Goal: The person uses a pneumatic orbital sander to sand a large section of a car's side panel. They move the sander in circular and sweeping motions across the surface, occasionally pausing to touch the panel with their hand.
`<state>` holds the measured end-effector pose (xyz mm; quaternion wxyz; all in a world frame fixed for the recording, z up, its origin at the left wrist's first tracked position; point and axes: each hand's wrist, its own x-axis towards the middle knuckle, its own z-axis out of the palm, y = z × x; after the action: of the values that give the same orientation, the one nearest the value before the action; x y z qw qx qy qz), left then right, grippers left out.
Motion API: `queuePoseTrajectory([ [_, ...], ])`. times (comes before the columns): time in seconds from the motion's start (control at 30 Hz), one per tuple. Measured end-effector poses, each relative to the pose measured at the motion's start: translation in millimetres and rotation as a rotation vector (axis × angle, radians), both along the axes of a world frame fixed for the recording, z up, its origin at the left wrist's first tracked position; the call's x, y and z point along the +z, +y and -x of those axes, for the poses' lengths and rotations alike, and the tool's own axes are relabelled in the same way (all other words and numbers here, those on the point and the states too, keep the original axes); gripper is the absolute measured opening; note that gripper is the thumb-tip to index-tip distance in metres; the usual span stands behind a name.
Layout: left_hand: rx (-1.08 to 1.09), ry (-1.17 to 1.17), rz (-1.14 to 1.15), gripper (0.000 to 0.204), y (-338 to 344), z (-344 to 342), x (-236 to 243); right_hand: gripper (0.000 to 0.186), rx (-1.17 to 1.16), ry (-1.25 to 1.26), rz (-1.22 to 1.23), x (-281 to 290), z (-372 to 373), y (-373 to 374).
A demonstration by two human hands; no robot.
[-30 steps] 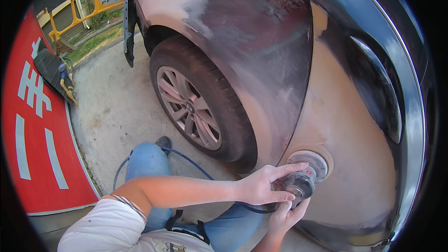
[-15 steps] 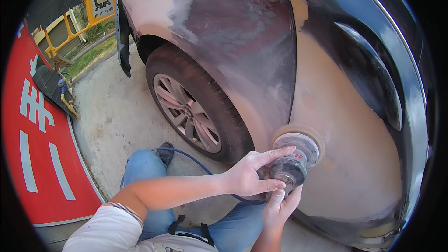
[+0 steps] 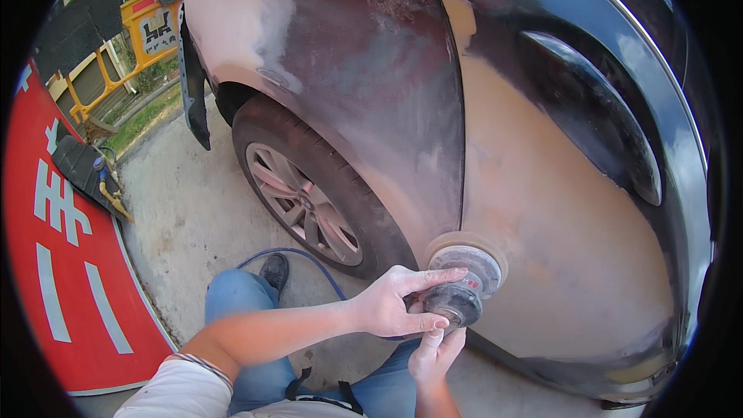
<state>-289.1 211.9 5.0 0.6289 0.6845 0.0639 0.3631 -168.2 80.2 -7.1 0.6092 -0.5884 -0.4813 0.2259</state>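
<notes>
A round dusty power sander point(image 3: 457, 303) is held in both my hands, its grey pad point(image 3: 474, 265) against the car's lower side, at the foot of the seam between two panels. My left hand point(image 3: 396, 300) wraps its black body from the left, index finger stretched along the top and thumb at the near end. From below, my right hand point(image 3: 436, 354) grips the near end of the sander, its fingers partly hidden. White dust coats both hands. The door panel point(image 3: 542, 217) has a broad tan patch; the wheel-arch panel point(image 3: 371, 101) is sanded in grey, dark red and pale tan.
A wheel point(image 3: 306, 201) with a silver rim stands just left of the sander. A blue hose point(image 3: 317, 257) curves over the concrete floor point(image 3: 186, 193) by my shoe. At left lie a red sign board point(image 3: 85, 294) and a yellow barrier point(image 3: 108, 85). A door handle point(image 3: 596, 101) protrudes at right.
The view has shifted, so the car and both hands appear displaced in the picture. The sander has moved slightly left relative to the panel seam. Both hands keep their grip.
</notes>
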Motion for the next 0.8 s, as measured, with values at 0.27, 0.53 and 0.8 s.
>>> queuePoseTrajectory([
  [0.27, 0.106, -0.092, 0.046, 0.083, 17.8, 2.7, 36.7, 0.057, 0.027, 0.095, -0.065, 33.5, -5.1, 32.0],
  [0.53, 0.056, -0.033, 0.167, 0.081, 7.3, 7.2, 44.7, 0.051, 0.054, 0.026, -0.067, 58.3, 5.1, 25.9],
  [0.8, 0.146, -0.043, 0.164, 0.077, 22.8, 12.1, 64.1, 0.051, 0.225, 0.129, -0.033, 77.2, -2.8, 34.9],
])
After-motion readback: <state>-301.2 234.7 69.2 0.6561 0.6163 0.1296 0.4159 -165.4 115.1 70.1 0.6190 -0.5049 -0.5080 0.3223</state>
